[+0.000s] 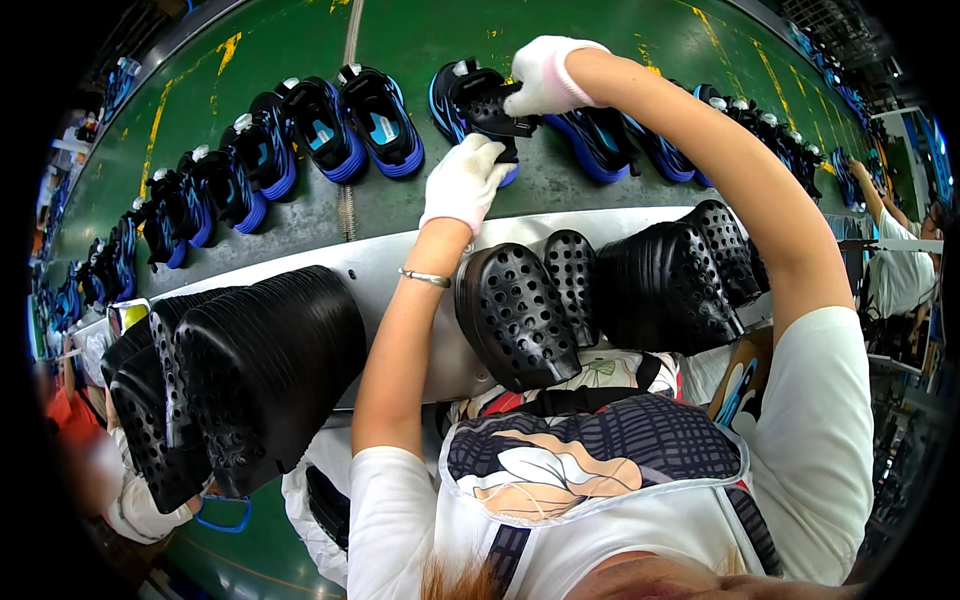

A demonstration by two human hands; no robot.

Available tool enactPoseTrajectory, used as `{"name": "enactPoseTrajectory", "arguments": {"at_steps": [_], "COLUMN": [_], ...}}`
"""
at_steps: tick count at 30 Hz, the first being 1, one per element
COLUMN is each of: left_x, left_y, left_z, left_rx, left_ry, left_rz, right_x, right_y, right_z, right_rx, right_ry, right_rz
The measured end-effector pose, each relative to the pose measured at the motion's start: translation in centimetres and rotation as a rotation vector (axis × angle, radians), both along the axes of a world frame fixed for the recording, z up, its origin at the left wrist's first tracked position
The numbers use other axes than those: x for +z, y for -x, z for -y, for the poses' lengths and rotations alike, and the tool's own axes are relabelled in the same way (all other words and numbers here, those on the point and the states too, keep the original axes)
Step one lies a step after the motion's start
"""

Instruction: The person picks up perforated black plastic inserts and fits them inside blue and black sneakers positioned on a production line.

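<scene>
My right hand (550, 78), in a white knit glove, grips a black perforated plastic shoe insert (492, 112). The insert lies over the opening of a black and blue sneaker (443, 92) on the green conveyor belt. At the near end of that sneaker is my left hand (465, 182), gloved too, its fingers closed around the heel, which they partly cover. How deep the insert sits in the shoe cannot be made out. To the right of my hands stands another black and blue sneaker (590, 148).
Rows of sneakers (318, 130) line the green belt (420, 35) on both sides. Along its near edge runs a metal ledge (395, 262) bearing nested stacks of black inserts (275, 365), several more inserts (520, 315) in front of me. Other people (895, 265) are at both sides.
</scene>
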State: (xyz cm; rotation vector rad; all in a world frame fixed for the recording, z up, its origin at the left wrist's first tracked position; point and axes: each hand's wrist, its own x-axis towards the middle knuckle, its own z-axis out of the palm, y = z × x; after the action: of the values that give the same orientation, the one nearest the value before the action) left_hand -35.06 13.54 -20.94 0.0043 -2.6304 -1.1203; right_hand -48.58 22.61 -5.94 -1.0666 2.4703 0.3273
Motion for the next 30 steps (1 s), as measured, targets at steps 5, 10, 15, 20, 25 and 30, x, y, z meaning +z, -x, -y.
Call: {"name": "enactPoseTrajectory", "arguments": {"at_steps": [5,10,15,20,25,30], "left_x": [-1.1,-1.2,-1.8,-1.8,-0.3,-0.6], "left_y": [1.3,1.0,0.9,0.7,0.9,3.2], "left_z": [-0.1,0.0,-0.1,0.0,-0.1,0.3], "left_rx": [0.017,0.017,0.020,0.037,0.035,-0.055], "left_ry": [0.005,-0.022,-0.065,-0.024,-0.020,0.139], "left_rz": [0.050,0.023,0.011,-0.008,0.182,0.485], "right_x": [-1.6,1.7,1.8,-3.3,-7.6,-8.5], "right_y": [-0.1,0.7,1.1,0.1,-2.0,-1.6], "right_z": [1.9,0.9,0.9,2.6,3.4,4.3], "right_rx": [-0.012,-0.178,-0.224,-0.125,-0.043,-0.126], "right_ry": [-0.072,-0.062,-0.116,-0.011,0.034,0.027], "right_rz": [-0.024,0.249,0.248,0.031,-0.061,0.001]}}
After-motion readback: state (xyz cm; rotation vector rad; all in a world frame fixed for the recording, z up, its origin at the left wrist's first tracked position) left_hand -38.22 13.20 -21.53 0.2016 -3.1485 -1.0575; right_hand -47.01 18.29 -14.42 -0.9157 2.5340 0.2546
